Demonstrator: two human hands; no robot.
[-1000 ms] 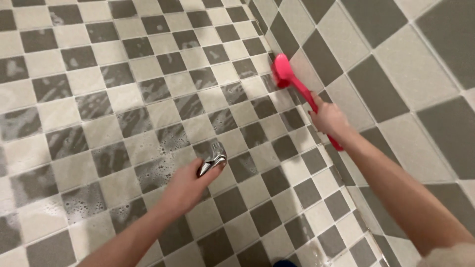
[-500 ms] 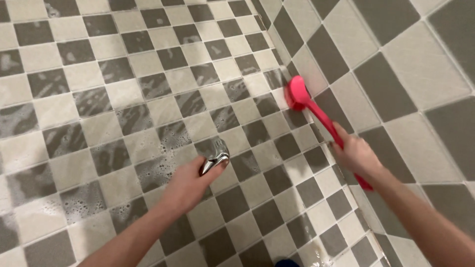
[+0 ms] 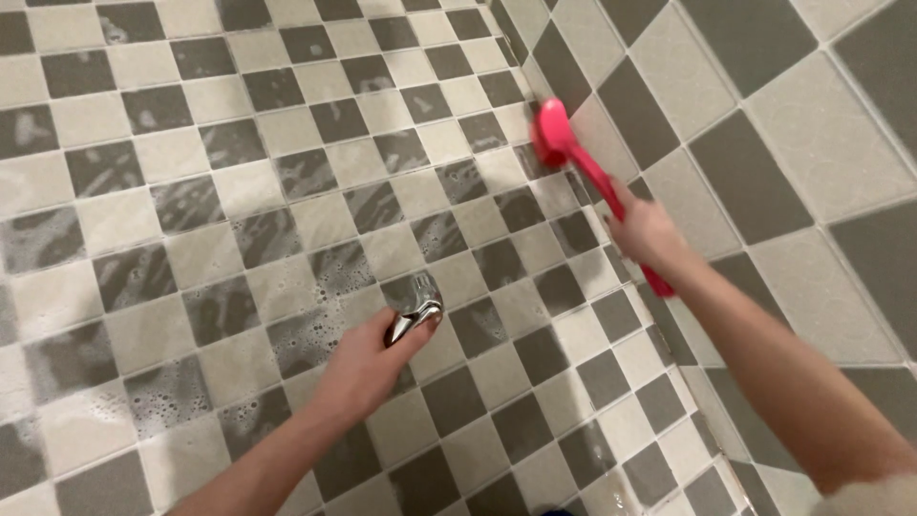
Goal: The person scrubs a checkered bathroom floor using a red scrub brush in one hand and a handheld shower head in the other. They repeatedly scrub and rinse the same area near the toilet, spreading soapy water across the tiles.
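Underfoot, a floor (image 3: 239, 191) of small grey and off-white checked tiles fills most of the view, wet and streaked with soap foam, thickest in the bubbles at lower left. To the right rises a wall (image 3: 764, 162) of larger tiles in the same two colours, meeting the floor along a diagonal corner line.

Reaching in from the lower right, the person's right hand (image 3: 642, 229) has its grip closed around the handle of a pink long-handled brush (image 3: 583, 167); the handle's end pokes out below the wrist. That brush's rounded head (image 3: 551, 132) is pressed into the corner where floor and wall join, in the upper middle of the view.

From the lower left, the left hand (image 3: 368, 368) extends over the foamy tiles, its grip wrapped around a shiny chrome spray head (image 3: 413, 311), whose metal tip sticks out past the fingers (image 3: 420, 330) and hangs just above the floor, well apart from the brush.
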